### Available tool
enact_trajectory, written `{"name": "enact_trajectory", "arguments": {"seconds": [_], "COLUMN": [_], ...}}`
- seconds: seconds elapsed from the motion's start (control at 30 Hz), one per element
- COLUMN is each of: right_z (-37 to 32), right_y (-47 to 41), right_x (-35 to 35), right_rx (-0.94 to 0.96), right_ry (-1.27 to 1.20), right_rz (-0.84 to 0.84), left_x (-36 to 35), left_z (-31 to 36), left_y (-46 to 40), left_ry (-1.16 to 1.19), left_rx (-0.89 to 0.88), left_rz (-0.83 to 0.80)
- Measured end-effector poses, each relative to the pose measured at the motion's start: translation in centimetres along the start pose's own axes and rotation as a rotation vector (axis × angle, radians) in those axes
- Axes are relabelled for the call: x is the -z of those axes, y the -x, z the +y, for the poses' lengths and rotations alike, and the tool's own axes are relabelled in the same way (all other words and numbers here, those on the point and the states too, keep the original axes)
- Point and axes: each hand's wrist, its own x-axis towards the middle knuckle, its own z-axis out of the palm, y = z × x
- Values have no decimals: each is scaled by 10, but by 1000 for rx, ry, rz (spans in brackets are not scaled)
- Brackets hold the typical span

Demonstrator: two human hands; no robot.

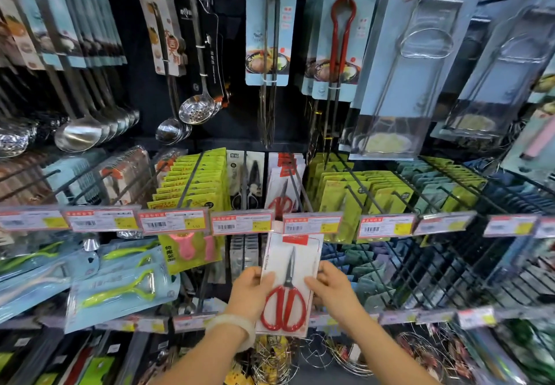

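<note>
Scissors pack [288, 284] sits upright just below the price label [312, 224]. Your left hand [250, 291] and right hand [333, 288] pinch its side edges. Likely step: hanging it. Next, raise it and line its top up with the peg [297, 188] that holds the matching packs.

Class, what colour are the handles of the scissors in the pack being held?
Red, seen in the head view: the scissors sit on a white card.

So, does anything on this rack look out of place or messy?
The red-handled scissors pack is off the hooks, held between the left hand and right hand. At lower left, the green peeler packs lie tilted and overlapping instead of hanging straight. Otherwise the rows look orderly.
</note>
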Motion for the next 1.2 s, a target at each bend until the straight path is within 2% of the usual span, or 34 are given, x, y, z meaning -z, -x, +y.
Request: {"name": "enact_trajectory", "arguments": {"seconds": [0.13,0.27,0.6,0.8,0.97,1.07,1.2], "right_z": [-18,-23,-14,-10,11,17,-3], "right_y": [-6,-15,-25,-45,-51,-47,-36], "right_x": [18,22,15,17,2,-34,-135], "right_rx": [79,70,73,59,-95,-153,93], "right_ry": [-27,-96,-39,127,344,629,841], "right_rz": [45,42,73,109,169,-86,-423], "left_x": [-13,-19,-21,-22,-1,30,109], "left_z": [18,22,14,12,-15,-30,-51], "left_y": [-7,-15,-24,-40,-42,-31,-10], "left_ry": [-40,-29,-20,-153,-279,-385,-803], "left_rx": [-92,-70,-30,71,125,145,129], "left_rz": [12,9,49,-40,-67,-25,131]}}
